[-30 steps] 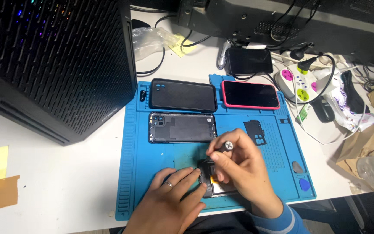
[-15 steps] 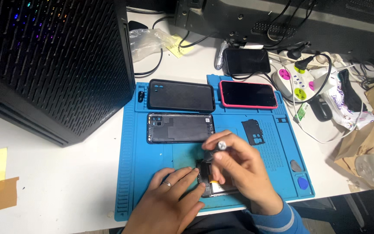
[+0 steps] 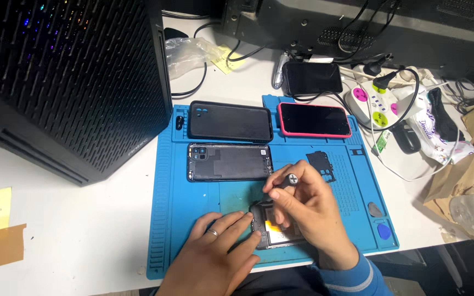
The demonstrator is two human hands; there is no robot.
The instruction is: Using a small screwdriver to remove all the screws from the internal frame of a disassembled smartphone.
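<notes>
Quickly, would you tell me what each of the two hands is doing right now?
Left hand: open, fingers flat, steadying the opened phone on the blue mat.
Right hand: closed around a small screwdriver, tip down at the phone.

One head-worn camera looks steeply down, close over the blue mat (image 3: 165,219).

Even, fairly bright light from above falls on the white surface (image 3: 83,230) and blue mat (image 3: 204,203), with only soft, short shadows. The dark tower case (image 3: 67,77) swallows detail, and the upper background is dim. Focus is sharp at centre, with mild bending toward the edges.
</notes>
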